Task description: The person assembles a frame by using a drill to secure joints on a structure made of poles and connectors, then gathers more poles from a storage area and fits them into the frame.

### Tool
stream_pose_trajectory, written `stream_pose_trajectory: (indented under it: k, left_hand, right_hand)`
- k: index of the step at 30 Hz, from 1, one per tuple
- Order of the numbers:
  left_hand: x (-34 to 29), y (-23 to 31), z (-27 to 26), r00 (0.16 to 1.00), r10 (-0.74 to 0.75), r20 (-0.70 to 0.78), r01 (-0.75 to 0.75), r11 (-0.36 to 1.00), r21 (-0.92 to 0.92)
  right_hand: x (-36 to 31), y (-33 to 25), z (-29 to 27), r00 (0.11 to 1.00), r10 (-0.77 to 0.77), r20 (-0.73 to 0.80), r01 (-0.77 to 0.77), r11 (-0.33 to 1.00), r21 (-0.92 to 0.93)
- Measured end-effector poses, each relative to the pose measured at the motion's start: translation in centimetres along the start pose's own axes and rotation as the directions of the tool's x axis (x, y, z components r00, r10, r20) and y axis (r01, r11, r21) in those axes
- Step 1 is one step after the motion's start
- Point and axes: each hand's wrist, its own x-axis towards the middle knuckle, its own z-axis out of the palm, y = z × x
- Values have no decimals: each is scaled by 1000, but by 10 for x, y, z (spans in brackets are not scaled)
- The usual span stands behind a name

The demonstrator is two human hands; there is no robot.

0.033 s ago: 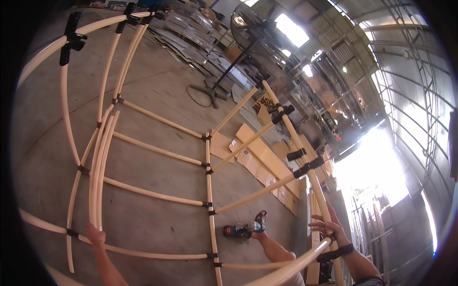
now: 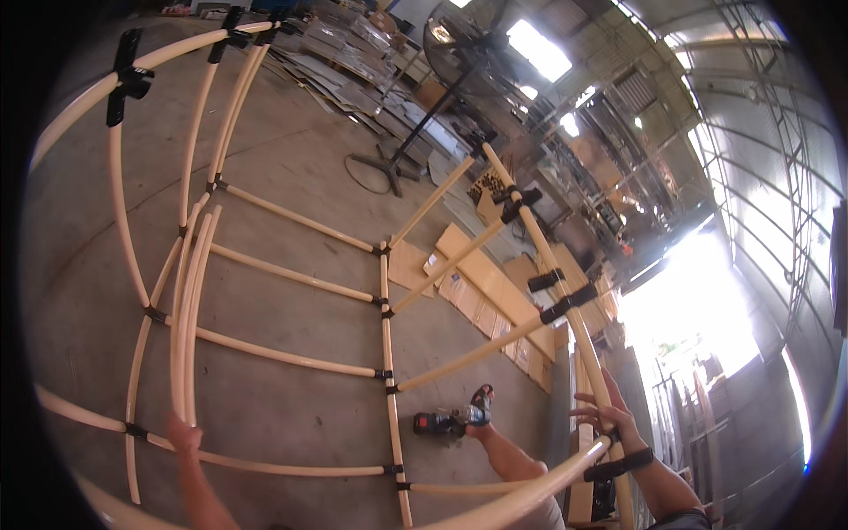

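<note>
My left hand (image 2: 184,436) is closed round the lower ends of several loose cream pipes (image 2: 187,327), which lean up along the left side of a pipe frame. That frame has cream rungs (image 2: 287,354) joined by black connectors (image 2: 383,374). On the right, my right hand (image 2: 608,413) wraps a thick cream pipe (image 2: 579,331) that carries black joint fittings (image 2: 568,304); its fingers are spread past the pipe. Just below this hand, another cream pipe (image 2: 539,490) meets it at a black fitting (image 2: 618,465).
On the concrete floor inside the frame is a black power tool (image 2: 435,424), beside a bare limb (image 2: 508,457) that looks like a leg. Flattened cardboard (image 2: 490,296) lies beyond the frame. Farther back stand a pedestal fan (image 2: 442,102) and stacked sheets (image 2: 353,62).
My left hand and the loose pipes in it have shifted slightly to the right. My right hand stays at the same place on its pipe.
</note>
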Motion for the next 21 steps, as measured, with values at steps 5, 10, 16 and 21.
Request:
stream_pose_trajectory:
  k: [5, 10, 16, 21]
  left_hand:
    - [-71, 88, -30, 914, -56, 402, 185, 939, -290]
    - [-81, -4, 20, 992, 85, 88, 5, 693, -721]
    - [-294, 125, -121, 939, -18, 343, 174, 886, -429]
    - [-408, 107, -131, 955, -205, 215, 225, 971, -74]
  right_hand:
    - [-1, -7, -7, 999, -22, 39, 24, 999, -43]
    - [7, -11, 20, 993, -57, 100, 29, 964, 266]
    - [16, 12, -22, 976, -105, 191, 88, 991, 96]
    - [40, 50, -28, 883, -365, 296, 278, 914, 296]
